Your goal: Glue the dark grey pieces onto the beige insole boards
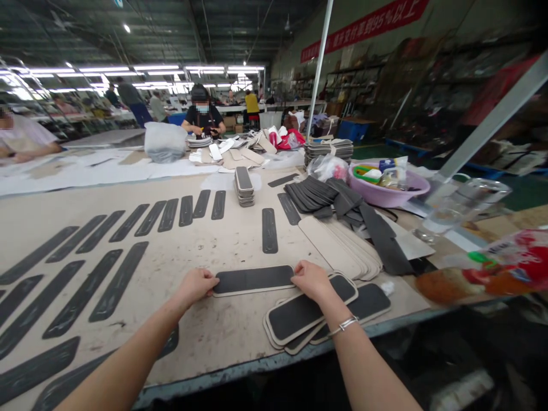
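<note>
Both hands press fingertips down on a flat black rounded strip with a pale backing (253,280) near the worktop's (222,240) front edge: left hand (196,287) on one end, right hand (311,279) on the other, beside a stack of similar black-faced pads (299,314).

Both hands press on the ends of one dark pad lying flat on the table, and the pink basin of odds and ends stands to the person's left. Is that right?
Not quite. In the head view the left hand and right hand do hold the ends of the dark pad on the table, but the pink basin stands to the right.
</note>
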`<state>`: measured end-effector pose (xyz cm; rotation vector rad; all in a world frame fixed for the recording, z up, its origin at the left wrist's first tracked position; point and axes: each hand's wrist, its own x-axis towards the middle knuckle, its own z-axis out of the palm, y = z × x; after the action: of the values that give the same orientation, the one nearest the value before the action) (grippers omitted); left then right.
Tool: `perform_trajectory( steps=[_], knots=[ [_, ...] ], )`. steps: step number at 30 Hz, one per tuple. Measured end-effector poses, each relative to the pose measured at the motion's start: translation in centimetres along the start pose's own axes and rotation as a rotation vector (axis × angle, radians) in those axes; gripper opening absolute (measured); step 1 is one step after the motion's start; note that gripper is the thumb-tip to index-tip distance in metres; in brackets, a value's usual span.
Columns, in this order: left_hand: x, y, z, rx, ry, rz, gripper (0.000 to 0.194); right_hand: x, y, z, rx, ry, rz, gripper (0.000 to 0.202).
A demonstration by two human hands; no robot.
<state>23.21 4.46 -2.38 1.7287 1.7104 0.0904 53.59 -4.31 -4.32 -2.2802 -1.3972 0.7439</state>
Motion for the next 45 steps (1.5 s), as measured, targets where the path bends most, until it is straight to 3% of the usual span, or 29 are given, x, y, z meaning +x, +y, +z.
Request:
perform_trajectory(
  steps=[18, 26, 40, 45],
  knots=[
    [-0.3, 1.6, -0.6, 0.210, -0.051, 0.019, 0.022, 0.1, 0.1, 0.0, -0.018, -0.002, -0.004, 0.015],
    [0.7, 1.2, -0.9, 0.230, -0.103, 0.025, 0.023, 0.2, -0.4, 0.0, -0.053, 0.012, 0.002, 0.020],
    [0.3, 1.5, -0.8, 0.245, -0.105, 0.015, 0.023, -0.2, -0.4, -0.4, -0.056, -0.033, -0.064, 0.019],
    [-0.2, 0.7, -0.5, 0.282, 0.030, 0.052, 0.021, -0.4, -0.7, -0.6, -0.106, -0.042, -0.096, 0.020]
  ],
)
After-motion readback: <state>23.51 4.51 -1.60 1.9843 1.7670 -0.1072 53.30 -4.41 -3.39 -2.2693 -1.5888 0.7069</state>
